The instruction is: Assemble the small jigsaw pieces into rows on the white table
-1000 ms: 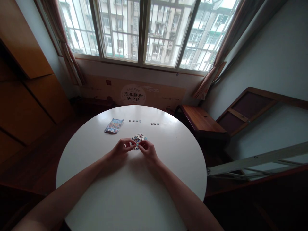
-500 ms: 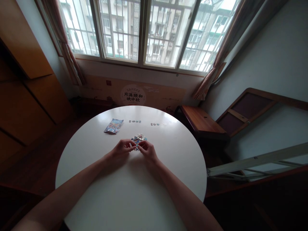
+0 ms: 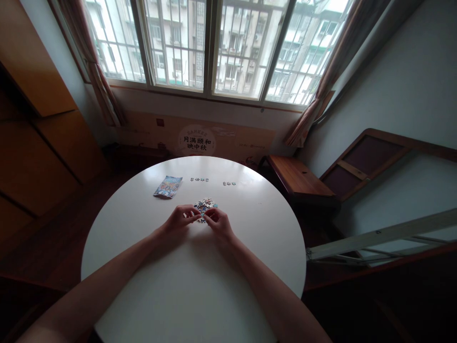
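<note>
Pile of puzzle pieces (image 3: 206,204): it lies loose near the middle of the bench (image 3: 178,286), just beyond the hands; some pieces show a white side, others show colours.
Left hand (image 3: 184,216): the thumb and forefinger come together at the near left edge of the pile; these fingers appear closed on a small coloured piece (image 3: 202,215).
Right hand (image 3: 218,219): it faces the other from the right, and its fingers are also brought together at the tips, apparently on this same piece; the exact grip is too small to see.
Left row (image 3: 202,180): about four pieces stand in a line at the far side, well apart from the pile.
Right row (image 3: 229,183): about three pieces, also in a line, to the right of the other row.
Packet (image 3: 168,187): it lies flat at the far left, its printed side up.
Done: in my judgement only a little, since few pieces are set out in rows.
Left over: most pieces, it seems, remain unsorted in the pile.
</note>
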Tool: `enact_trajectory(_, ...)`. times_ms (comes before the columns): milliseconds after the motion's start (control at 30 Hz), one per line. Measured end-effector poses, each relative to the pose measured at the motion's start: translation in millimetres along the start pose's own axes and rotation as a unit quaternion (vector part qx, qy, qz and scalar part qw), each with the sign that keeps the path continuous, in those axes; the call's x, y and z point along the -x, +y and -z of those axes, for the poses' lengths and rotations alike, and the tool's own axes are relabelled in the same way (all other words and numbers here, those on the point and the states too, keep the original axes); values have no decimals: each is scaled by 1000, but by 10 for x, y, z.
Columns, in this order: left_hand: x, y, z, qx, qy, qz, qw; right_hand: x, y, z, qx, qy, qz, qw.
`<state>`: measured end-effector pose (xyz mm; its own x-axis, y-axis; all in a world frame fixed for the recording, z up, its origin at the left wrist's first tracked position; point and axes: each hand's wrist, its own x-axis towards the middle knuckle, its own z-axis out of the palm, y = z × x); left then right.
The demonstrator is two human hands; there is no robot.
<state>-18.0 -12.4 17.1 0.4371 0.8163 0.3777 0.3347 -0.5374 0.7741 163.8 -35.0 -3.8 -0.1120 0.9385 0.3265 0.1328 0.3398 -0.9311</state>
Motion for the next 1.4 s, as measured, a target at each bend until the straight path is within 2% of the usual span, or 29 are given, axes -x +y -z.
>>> enact_trajectory(500, -7, -14, 6, 3, 12, -31, 999, 1, 17, 5, -6, -3, 3, 1000)
enact_trajectory(1400, -4, 25, -5, -5, 20, -29, 999, 5, -24, 9, 13, 4, 0, 1000)
